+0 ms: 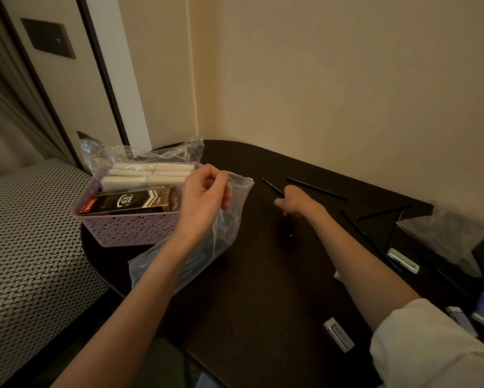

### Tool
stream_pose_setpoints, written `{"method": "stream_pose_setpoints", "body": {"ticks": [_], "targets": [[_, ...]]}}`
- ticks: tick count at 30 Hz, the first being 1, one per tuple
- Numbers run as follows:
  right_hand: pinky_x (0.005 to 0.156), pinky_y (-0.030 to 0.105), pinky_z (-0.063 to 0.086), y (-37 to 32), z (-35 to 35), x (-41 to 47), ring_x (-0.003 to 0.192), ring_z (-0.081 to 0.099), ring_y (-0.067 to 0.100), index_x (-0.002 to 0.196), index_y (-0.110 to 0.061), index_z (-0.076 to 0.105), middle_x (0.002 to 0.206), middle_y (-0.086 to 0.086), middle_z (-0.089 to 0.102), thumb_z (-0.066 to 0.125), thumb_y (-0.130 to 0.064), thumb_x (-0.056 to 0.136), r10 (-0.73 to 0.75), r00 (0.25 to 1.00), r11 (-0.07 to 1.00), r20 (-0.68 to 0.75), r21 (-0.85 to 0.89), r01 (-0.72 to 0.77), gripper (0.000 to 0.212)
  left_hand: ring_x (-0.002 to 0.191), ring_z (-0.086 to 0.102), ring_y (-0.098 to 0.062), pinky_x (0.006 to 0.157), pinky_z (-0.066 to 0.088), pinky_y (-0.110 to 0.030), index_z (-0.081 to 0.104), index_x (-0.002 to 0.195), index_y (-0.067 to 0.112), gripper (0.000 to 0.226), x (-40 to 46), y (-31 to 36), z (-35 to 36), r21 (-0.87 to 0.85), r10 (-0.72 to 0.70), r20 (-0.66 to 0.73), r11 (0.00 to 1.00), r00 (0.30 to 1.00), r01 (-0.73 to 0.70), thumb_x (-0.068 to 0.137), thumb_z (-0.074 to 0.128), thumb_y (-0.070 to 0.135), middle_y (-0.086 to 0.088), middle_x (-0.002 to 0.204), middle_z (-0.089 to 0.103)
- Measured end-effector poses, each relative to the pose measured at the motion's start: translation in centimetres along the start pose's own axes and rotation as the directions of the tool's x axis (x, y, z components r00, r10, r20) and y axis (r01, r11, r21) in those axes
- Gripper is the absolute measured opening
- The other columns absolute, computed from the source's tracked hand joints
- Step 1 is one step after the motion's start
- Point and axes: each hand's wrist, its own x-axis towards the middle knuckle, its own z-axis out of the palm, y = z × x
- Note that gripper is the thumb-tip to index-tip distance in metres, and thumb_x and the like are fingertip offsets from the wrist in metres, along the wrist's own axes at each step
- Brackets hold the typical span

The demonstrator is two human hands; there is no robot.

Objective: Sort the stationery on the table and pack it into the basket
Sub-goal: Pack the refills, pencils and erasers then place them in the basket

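A lilac lattice basket stands at the table's left end. Inside it lie a black and gold pen box and white packets in clear wrap. My left hand pinches the top edge of a clear plastic bag that hangs beside the basket with bluish items inside. My right hand reaches over the dark table, fingers curled around a thin dark pencil. More dark pencils lie scattered beyond it.
Erasers and small white packs lie along the table's right side, with another crumpled clear bag at the far right. A woven patterned seat borders the table on the left. Walls close off the back.
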Motion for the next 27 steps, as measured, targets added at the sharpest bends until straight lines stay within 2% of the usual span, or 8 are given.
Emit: {"method": "stream_pose_setpoints", "body": {"ticks": [3, 7, 9, 13, 18, 21, 24, 27], "targets": [[0.047, 0.024, 0.037, 0.4, -2.1, -2.2, 0.053, 0.045, 0.014, 0.095, -0.010, 0.047, 0.072, 0.005, 0.049, 0.047, -0.020, 0.098, -0.035, 0.977, 0.901, -0.209, 0.415, 0.122, 0.010, 0.055, 0.053, -0.013, 0.054, 0.047, -0.024, 0.054, 0.078, 0.007, 0.021, 0.1, 0.6, 0.7, 0.009, 0.002, 0.081, 1.000, 0.997, -0.003, 0.098, 0.048, 0.009, -0.002, 0.063, 0.056], [0.035, 0.019, 0.022, -0.3, -5.4, -7.0, 0.038, 0.027, 0.007, 0.072, -0.018, 0.039, 0.046, -0.007, 0.032, 0.042, -0.013, 0.095, -0.059, 0.965, 0.353, -0.254, 0.899, 0.259, 0.024, 0.056, 0.054, -0.012, 0.054, 0.048, -0.020, 0.056, 0.078, 0.010, 0.021, -0.5, 1.1, 1.8, 0.018, -0.033, 0.180, 0.999, 0.983, 0.030, 0.098, 0.049, 0.011, -0.001, 0.063, 0.057], [0.033, 0.019, 0.020, -0.3, -6.3, -8.9, 0.036, 0.025, 0.007, 0.071, -0.016, 0.041, 0.045, -0.007, 0.029, 0.042, -0.015, 0.095, -0.056, 0.975, 0.167, -0.216, 0.961, 0.222, 0.024, 0.056, 0.058, -0.011, 0.056, 0.050, -0.019, 0.058, 0.079, 0.009, 0.019, -0.9, 1.1, 2.4, 0.061, -0.105, 0.236, 0.994, 0.966, 0.094, 0.097, 0.051, 0.011, -0.001, 0.065, 0.059], [0.033, 0.019, 0.018, 1.2, -5.9, -11.3, 0.036, 0.022, 0.007, 0.062, -0.018, 0.038, 0.044, -0.006, 0.027, 0.047, -0.018, 0.096, 0.103, 0.972, 0.026, -0.212, 0.977, 0.211, 0.035, 0.057, 0.065, -0.009, 0.062, 0.055, -0.022, 0.060, 0.083, 0.011, 0.012, -1.5, 1.1, 4.3, 0.315, -0.286, 0.368, 0.934, 0.885, 0.171, 0.095, 0.056, 0.014, -0.004, 0.070, 0.066], [0.046, 0.023, 0.035, 3.2, -4.6, -12.3, 0.047, 0.035, 0.010, 0.066, -0.016, 0.041, 0.054, -0.002, 0.036, 0.044, -0.016, 0.098, 0.333, 0.926, -0.193, -0.175, 0.949, 0.249, 0.032, 0.070, 0.059, -0.009, 0.064, 0.049, -0.025, 0.050, 0.096, 0.019, 0.021, -0.7, 1.0, 6.8, 0.670, -0.312, 0.301, 0.742, 0.901, 0.033, 0.087, 0.066, 0.027, 0.001, 0.082, 0.060], [0.068, 0.026, 0.043, 3.8, -4.5, -12.7, 0.066, 0.047, 0.010, 0.080, -0.015, 0.050, 0.069, -0.001, 0.047, 0.041, -0.017, 0.100, 0.461, 0.859, -0.142, -0.225, 0.936, 0.321, 0.022, 0.074, 0.052, -0.009, 0.066, 0.045, -0.028, 0.043, 0.105, 0.021, 0.037, 0.3, 1.6, 7.8, 0.777, -0.267, 0.328, 0.622, 0.906, -0.098, 0.082, 0.068, 0.033, 0.005, 0.084, 0.052], [0.062, 0.026, 0.037, 4.4, -4.7, -12.7, 0.067, 0.044, 0.010, 0.077, -0.016, 0.051, 0.074, -0.001, 0.046, 0.037, -0.025, 0.100, 0.525, 0.797, 0.085, -0.301, 0.949, 0.302, 0.028, 0.080, 0.055, -0.012, 0.071, 0.048, -0.029, 0.053, 0.104, 0.020, 0.032, 2.1, 2.5, 8.9, 0.854, -0.315, 0.385, 0.478, 0.868, -0.205, 0.081, 0.065, 0.039, 0.005, 0.087, 0.056], [0.056, 0.025, 0.037, 4.8, -4.6, -12.7, 0.070, 0.046, 0.013, 0.075, -0.017, 0.050, 0.074, 0.001, 0.044, 0.035, -0.030, 0.100, 0.484, 0.797, 0.212, -0.361, 0.932, 0.293, 0.032, 0.080, 0.062, -0.014, 0.073, 0.052, -0.030, 0.063, 0.094, 0.018, 0.027, 3.9, 2.9, 9.9, 0.885, -0.486, 0.427, 0.398, 0.762, -0.242, 0.082, 0.065, 0.042, 0.001, 0.088, 0.065]]}}
